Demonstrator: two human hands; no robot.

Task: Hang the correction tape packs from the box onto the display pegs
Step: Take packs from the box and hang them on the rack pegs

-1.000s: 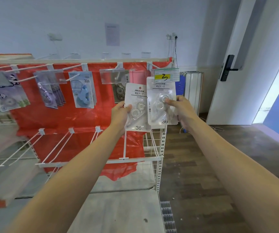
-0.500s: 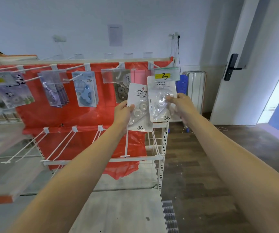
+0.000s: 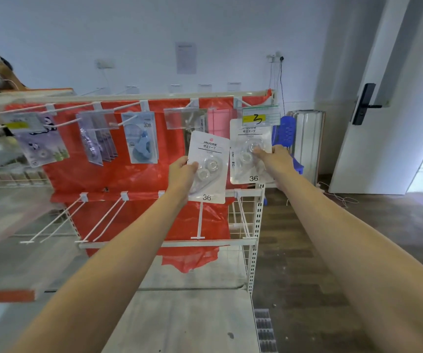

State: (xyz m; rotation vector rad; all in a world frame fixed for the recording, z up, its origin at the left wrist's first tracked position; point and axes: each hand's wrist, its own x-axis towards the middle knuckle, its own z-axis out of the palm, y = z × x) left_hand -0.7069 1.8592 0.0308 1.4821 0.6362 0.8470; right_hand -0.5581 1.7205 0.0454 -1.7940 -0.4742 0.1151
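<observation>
I hold one correction tape pack in each hand, both raised in front of the top row of the display rack point(image 3: 169, 98). My left hand point(image 3: 182, 171) pinches the left pack point(image 3: 209, 166) at its left edge, thumb on the front face near the blister, fingers behind the card. My right hand point(image 3: 273, 159) grips the right pack point(image 3: 250, 151) over the blister, fingertips curled onto the clear dome. The right pack sits directly under the price tag point(image 3: 261, 115) at the end of the rightmost top peg point(image 3: 242, 101); the left pack is tilted and lower, just beside it.

Handling properties, as I judge them:
- Weight: light. A card backing with a thin plastic blister; a two-finger pinch carries it.
- Stiffness: the card is semi-rigid but will bow if squeezed across its width.
- Surface: the blister looks glossy and probably slippery; the card edge should give a surer hold.
- Fragility: the dome could dent under pressure, so the right hand's grip should stay gentle.

Recommended hold: lower half of the card, leaving the top free, since the hang hole must pass over the peg tip. The right pack's top edge is hidden behind the price tag, so I cannot tell whether its hole is already on the peg.
</observation>
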